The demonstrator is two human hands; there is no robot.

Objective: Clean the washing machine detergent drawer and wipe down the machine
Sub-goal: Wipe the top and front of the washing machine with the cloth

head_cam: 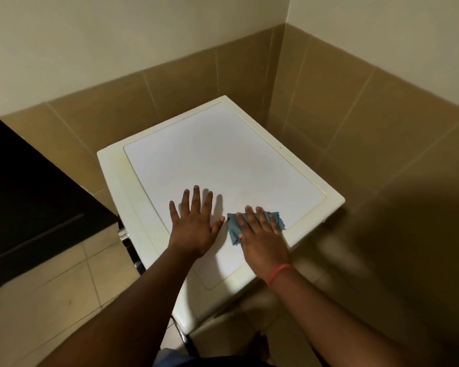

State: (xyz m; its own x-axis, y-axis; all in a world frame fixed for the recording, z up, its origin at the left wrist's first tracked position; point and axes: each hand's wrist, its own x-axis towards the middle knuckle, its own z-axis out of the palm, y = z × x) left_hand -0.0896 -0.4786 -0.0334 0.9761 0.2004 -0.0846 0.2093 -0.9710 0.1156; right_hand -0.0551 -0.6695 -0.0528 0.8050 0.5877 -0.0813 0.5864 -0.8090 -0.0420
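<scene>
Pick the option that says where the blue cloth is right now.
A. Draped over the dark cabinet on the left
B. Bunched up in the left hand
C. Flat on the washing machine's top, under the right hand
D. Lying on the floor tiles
C: the blue cloth lies on the washing machine's top with the right hand pressing flat on it, while the left hand rests bare on the top beside it.

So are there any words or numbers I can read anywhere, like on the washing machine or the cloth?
None: no readable text shows in this view.
Washing machine top: plain white, no label or brand in sight.
Blue cloth under the right hand: no print.
Left hand lies flat on bare lid.
Red wristband: no writing visible.
Dark cabinet and wall tiles: no signs.
</scene>
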